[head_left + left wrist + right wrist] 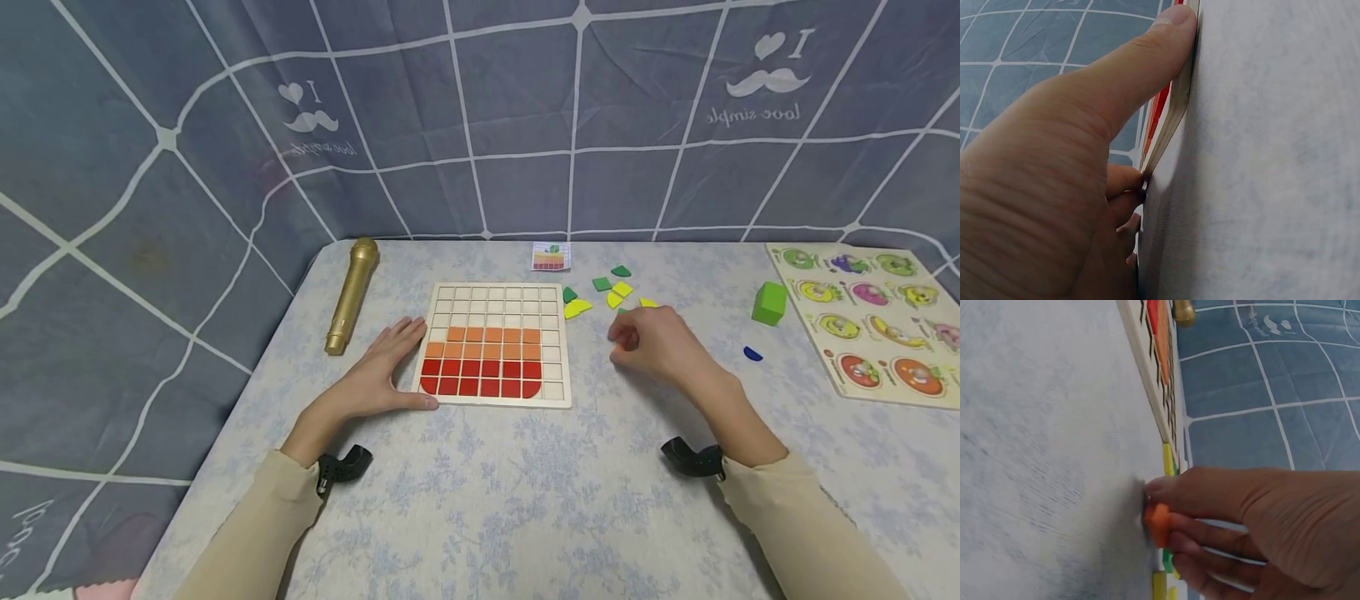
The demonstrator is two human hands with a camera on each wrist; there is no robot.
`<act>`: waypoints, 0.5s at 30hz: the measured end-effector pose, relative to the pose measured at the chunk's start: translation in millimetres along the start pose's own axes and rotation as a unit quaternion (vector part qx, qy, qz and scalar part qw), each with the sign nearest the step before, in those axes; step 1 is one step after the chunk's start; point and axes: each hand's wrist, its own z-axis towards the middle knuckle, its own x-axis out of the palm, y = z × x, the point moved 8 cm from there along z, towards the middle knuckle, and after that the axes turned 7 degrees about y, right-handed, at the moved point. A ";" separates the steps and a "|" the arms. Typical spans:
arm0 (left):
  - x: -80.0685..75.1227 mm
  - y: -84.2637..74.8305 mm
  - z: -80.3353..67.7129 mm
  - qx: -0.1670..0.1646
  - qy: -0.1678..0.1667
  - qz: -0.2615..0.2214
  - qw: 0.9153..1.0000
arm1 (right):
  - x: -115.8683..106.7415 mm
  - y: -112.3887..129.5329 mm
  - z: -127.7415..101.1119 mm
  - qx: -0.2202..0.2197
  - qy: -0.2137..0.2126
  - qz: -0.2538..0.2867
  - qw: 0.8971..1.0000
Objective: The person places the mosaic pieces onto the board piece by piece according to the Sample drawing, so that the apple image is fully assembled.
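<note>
Pinched a small orange wooden tile [1159, 524] in curled right hand [654, 343] fingertips, right of the gridded wooden puzzle board [495, 343]; flat, open left hand [382, 367] braced its left edge.

Gold microphone [351, 295] — green cube [768, 302]

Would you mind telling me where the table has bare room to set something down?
The near table between both sleeves, in front of the grid board, lies bare, as does the strip between the microphone and the board's top left. It is crowded by the loose tiles beside the right hand.
</note>
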 end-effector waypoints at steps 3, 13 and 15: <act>-0.1 0.3 -0.7 0.000 0.000 0.002 1.000 | 0.7 5.1 0.6 -0.024 -0.021 -0.005 0.999; -0.1 -0.2 0.0 -0.003 0.003 0.003 1.000 | 11.8 32.9 8.1 -0.077 -0.045 0.010 0.996; 0.1 -0.4 0.8 -0.002 0.002 0.001 1.000 | 14.2 41.6 12.9 -0.093 -0.044 0.020 0.995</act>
